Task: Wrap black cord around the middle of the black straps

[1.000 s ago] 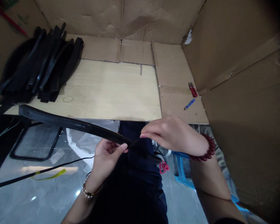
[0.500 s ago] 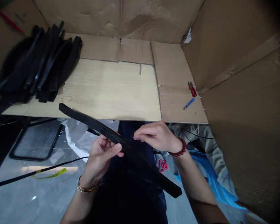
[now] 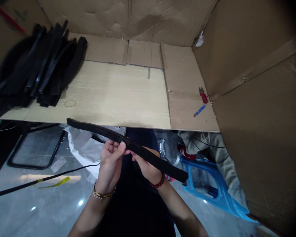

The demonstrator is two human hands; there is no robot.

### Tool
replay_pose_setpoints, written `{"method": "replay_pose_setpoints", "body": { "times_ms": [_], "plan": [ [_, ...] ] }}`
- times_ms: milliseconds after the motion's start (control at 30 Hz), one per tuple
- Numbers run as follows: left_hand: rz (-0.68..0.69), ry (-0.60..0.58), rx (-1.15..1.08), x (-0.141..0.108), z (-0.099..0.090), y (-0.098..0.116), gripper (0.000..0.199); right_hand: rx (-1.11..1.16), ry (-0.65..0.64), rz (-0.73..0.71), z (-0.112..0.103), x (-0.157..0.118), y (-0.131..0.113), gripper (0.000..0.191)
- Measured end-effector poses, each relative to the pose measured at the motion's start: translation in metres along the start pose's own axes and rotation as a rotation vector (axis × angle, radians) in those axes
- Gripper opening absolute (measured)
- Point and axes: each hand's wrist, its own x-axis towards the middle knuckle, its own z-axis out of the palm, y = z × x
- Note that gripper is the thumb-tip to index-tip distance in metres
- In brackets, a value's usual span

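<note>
A long, slightly curved black strip point(image 3: 150, 159) slants across in front of me, its left end at the board's front edge and its right end lower. My left hand point(image 3: 113, 154) is closed around its middle, thumb on top and fingers beneath. My right hand point(image 3: 146, 168) is behind and under the strip, which hides part of it. Its fingertips are drawn together close to my left fingertips. Whatever they pinch, if anything, is hidden.
A pile of similar black strips point(image 3: 46, 65) lies on the cardboard-covered table point(image 3: 118, 89) at left, near a thin yellow rubber band point(image 3: 70, 103). Red-handled snips point(image 3: 203, 96) and a blue pen-like tool point(image 3: 199, 111) lie right. Cardboard walls surround the table. A blue plastic stool point(image 3: 224, 200) stands below.
My right hand has moved down and left, from above the strip to beneath it. The strip has turned flatter, its right end rising and its left end dropping slightly.
</note>
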Motion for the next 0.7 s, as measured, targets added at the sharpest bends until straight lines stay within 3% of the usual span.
{"method": "replay_pose_setpoints", "body": {
  "times_ms": [300,600,700],
  "plan": [
    [0.154,0.053,0.069,-0.008,0.006,-0.011,0.028,-0.111,0.291,0.032,0.034,-0.021,-0.004,0.02],
    [0.273,0.174,0.214,-0.007,0.004,-0.022,0.021,-0.409,0.258,-0.137,0.038,-0.021,-0.01,0.026],
    [0.256,0.114,0.261,-0.008,0.005,-0.019,0.018,-0.515,0.253,-0.175,0.035,-0.019,-0.015,0.027]
  ]
}}
